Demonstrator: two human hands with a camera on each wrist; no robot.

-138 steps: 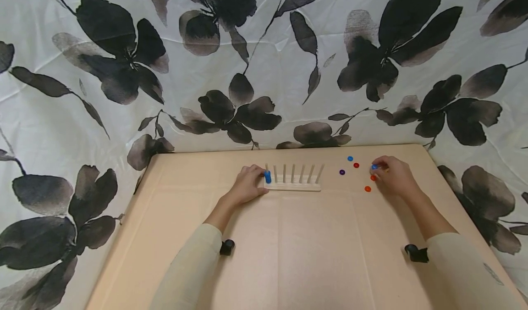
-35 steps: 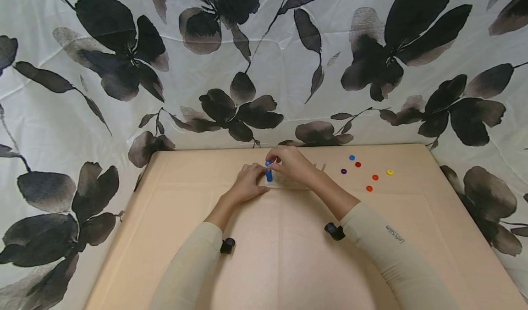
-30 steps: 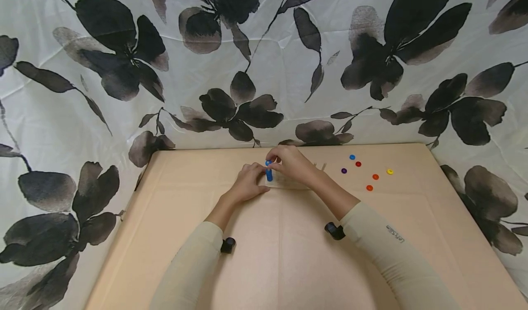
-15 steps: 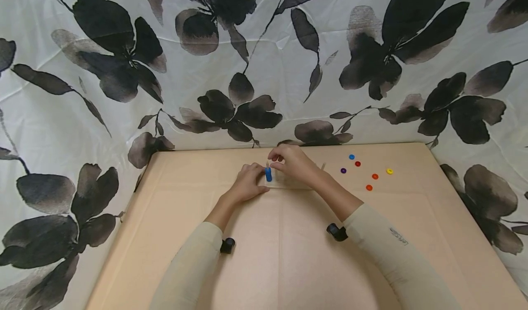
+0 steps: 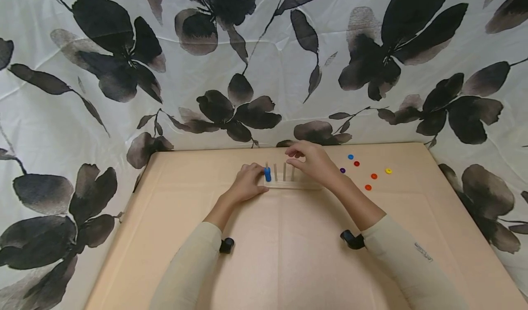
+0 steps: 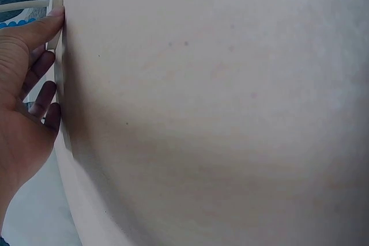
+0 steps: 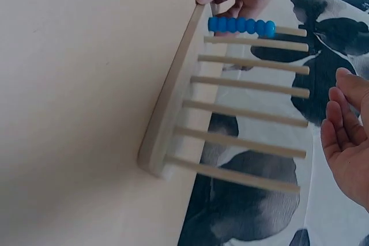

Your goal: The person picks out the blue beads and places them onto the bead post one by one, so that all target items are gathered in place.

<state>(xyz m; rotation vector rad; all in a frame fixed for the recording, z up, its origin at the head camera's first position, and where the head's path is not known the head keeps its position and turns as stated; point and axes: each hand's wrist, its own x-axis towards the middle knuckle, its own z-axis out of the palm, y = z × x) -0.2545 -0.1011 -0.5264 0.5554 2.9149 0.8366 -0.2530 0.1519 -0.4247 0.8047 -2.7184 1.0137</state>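
Observation:
A wooden peg rack [image 5: 294, 186] with a row of upright pegs stands near the table's far edge. My left hand [image 5: 244, 184] holds its left end, with the thumb on the front of the base and the fingers behind, as the left wrist view also shows. Several blue beads [image 7: 239, 25] are stacked on the leftmost peg, whose tip sticks out above them; the other pegs are bare. My right hand [image 5: 315, 161] hovers over the rack's right part, fingers loosely bent and holding nothing. In the head view it hides the right-hand pegs.
Right of the rack lie loose beads: a blue bead [image 5: 350, 157], a red bead [image 5: 356, 163], a purple bead [image 5: 343, 170], a yellow bead [image 5: 388, 171] and two orange beads [image 5: 368, 187]. A floral cloth [image 5: 231, 48] hangs behind the table [image 5: 255, 255].
My right hand brought a blue bead from the right to the leftmost peg and let it go; the bead dropped onto the stack. That hand has since moved right. The left hand has stayed.

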